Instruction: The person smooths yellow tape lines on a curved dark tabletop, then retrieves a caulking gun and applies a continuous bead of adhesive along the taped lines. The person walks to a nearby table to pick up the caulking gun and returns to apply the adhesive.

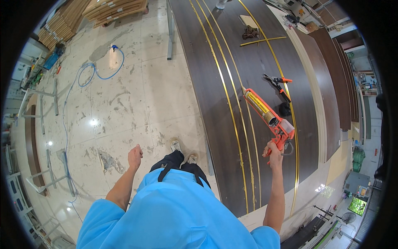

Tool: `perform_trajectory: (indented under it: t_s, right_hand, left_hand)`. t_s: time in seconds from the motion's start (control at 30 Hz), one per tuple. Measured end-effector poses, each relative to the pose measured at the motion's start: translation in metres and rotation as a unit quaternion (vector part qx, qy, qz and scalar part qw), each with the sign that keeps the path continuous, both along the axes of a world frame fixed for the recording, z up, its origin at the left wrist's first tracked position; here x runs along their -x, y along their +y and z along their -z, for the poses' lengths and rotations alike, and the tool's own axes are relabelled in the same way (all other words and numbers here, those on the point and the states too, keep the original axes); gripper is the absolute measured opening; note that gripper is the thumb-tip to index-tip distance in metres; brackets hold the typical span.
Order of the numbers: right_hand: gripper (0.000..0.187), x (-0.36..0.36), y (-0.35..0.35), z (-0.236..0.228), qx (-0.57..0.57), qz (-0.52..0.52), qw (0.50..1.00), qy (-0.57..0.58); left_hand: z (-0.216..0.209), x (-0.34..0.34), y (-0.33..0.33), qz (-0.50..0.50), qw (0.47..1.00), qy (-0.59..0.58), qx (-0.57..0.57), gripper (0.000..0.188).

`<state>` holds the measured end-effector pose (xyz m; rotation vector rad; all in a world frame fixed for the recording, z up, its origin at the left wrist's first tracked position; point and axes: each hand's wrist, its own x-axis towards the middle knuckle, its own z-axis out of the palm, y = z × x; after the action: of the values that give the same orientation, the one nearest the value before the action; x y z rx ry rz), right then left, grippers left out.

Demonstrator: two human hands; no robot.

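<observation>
Head view: right hand [273, 150] grips orange caulking gun [267, 112] over dark panel [257, 70]; left hand [135, 157] loosely curled, empty.

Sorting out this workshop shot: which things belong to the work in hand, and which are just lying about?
In use:
right hand
orange caulking gun
dark panel
gold strips

Lying about:
orange-handled pliers
loose gold strip
blue hose
stacked boards
left hand, empty

1. Caulking gun [271, 118]: orange painted metal frame, glossy; tube inside looks like printed plastic or card.
2. Surface [248, 66]: dark wood-grain veneer, matt, smooth.
3. Inlaid strips [226, 89]: brass-coloured metal, shiny.
4. Floor [137, 99]: pale polished stone tile, glossy, smeared and scuffed.
5. Shirt [174, 211]: blue cloth, matt.
</observation>
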<state>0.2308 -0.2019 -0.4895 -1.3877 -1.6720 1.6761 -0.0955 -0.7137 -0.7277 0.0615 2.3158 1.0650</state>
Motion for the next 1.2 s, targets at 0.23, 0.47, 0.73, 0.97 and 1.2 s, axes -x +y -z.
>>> perform_trajectory:
  t_s: [0.23,0.47,0.73,0.97,1.2]
  right_hand:
    - [0.013,-0.004,-0.002,-0.003,0.007,0.009,1.000,0.000]
    - [0.011,-0.008,-0.003,-0.003,0.006,0.013,1.000,0.002]
    - [0.009,-0.015,0.000,-0.001,0.005,-0.001,1.000,0.004]
    - [0.011,-0.021,0.000,-0.001,0.012,0.002,1.000,0.011]
    - [0.012,-0.026,0.000,-0.001,-0.001,-0.010,1.000,-0.001]
  left_hand:
    - [0.004,-0.007,0.001,-0.005,1.000,0.000,0.009,0.064]
    - [0.005,-0.013,0.000,-0.010,1.000,-0.001,-0.003,0.064]
    - [0.007,-0.021,-0.002,-0.014,1.000,-0.002,-0.003,0.064]
    - [0.008,-0.032,0.000,-0.020,1.000,-0.006,-0.004,0.063]
    - [0.002,-0.036,0.004,-0.011,1.000,0.010,-0.008,0.064]
